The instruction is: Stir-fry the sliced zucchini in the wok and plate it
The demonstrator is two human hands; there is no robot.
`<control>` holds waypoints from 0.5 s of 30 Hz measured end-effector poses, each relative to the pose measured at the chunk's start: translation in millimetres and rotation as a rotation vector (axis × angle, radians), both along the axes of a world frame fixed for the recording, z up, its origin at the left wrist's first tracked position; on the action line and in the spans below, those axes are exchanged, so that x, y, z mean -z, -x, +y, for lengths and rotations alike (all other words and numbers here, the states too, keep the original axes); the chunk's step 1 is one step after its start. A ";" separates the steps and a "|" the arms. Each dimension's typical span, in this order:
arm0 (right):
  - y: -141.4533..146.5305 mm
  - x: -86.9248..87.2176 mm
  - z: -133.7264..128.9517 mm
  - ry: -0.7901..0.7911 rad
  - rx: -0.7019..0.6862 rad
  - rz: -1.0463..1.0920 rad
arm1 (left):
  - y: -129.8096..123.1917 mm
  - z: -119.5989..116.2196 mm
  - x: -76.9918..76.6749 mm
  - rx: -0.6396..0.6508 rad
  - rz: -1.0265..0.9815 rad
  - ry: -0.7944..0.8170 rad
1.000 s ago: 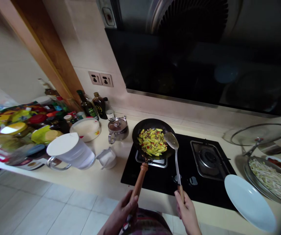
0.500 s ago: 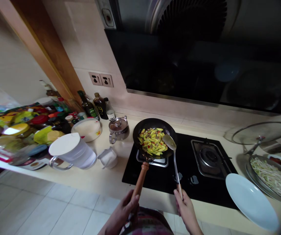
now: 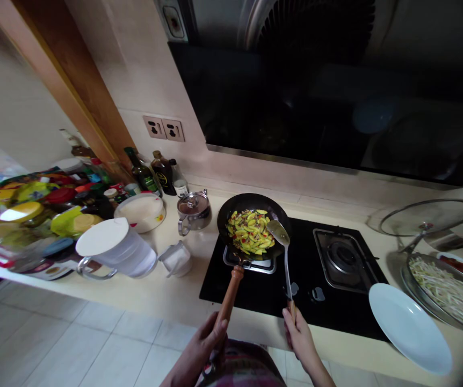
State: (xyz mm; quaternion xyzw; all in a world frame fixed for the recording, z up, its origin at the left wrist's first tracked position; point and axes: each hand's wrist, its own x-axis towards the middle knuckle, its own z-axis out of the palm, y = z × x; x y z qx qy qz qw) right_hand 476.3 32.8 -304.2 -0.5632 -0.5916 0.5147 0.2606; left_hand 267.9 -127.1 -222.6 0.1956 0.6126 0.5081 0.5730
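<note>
My left hand point(image 3: 211, 338) is wrapped round the wooden handle of a black wok point(image 3: 231, 207), which sits over the left burner of the stove. Inside the wok lie yellow-green vegetable slices point(image 3: 251, 231) with small red bits among them. My right hand point(image 3: 298, 330) is closed on the wooden grip of a long metal ladle point(image 3: 287, 269). The ladle's bowl is at the right side of the wok, close to the slices; whether it touches them I cannot tell.
The black stove point(image 3: 302, 252) has a second burner point(image 3: 341, 255). To the right are a pale oval plate point(image 3: 409, 328), a bowl of bean sprouts point(image 3: 445, 293) and a glass lid point(image 3: 428, 217). Leftward stand a water pitcher point(image 3: 114, 250), a seasoning box point(image 3: 175, 260), a metal pot point(image 3: 194, 209) and bottles point(image 3: 163, 174).
The whole view has shifted slightly. Both hands keep their grips on the wok handle and the ladle, and the ladle stays at the wok's right side.
</note>
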 end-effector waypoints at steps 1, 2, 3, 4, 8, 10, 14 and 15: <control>-0.3 0.5 0.5 -0.012 -0.003 0.002 | -0.4 0.1 -0.5 -0.006 -0.005 0.000; -0.6 0.8 1.0 -0.025 -0.003 0.003 | -0.6 0.2 -1.1 -0.009 -0.009 0.001; -0.7 1.1 1.5 -0.038 -0.001 0.005 | -0.7 0.3 -1.5 -0.009 -0.013 0.002; -0.8 1.3 1.9 -0.050 0.001 0.008 | -0.6 0.4 -1.7 -0.010 -0.018 0.003; 0.0 2.5 1.8 -0.054 0.002 0.000 | 0.8 0.4 0.4 -0.012 -0.031 0.002; 0.5 3.8 1.2 -0.036 0.002 -0.008 | 1.6 0.4 2.4 -0.011 -0.024 -0.005; 0.6 6.7 0.9 -0.014 0.004 -0.007 | 2.7 0.3 2.5 0.010 0.000 -0.016; 0.4 7.1 1.1 -0.014 0.003 -0.005 | 2.9 0.2 1.4 0.015 0.001 -0.016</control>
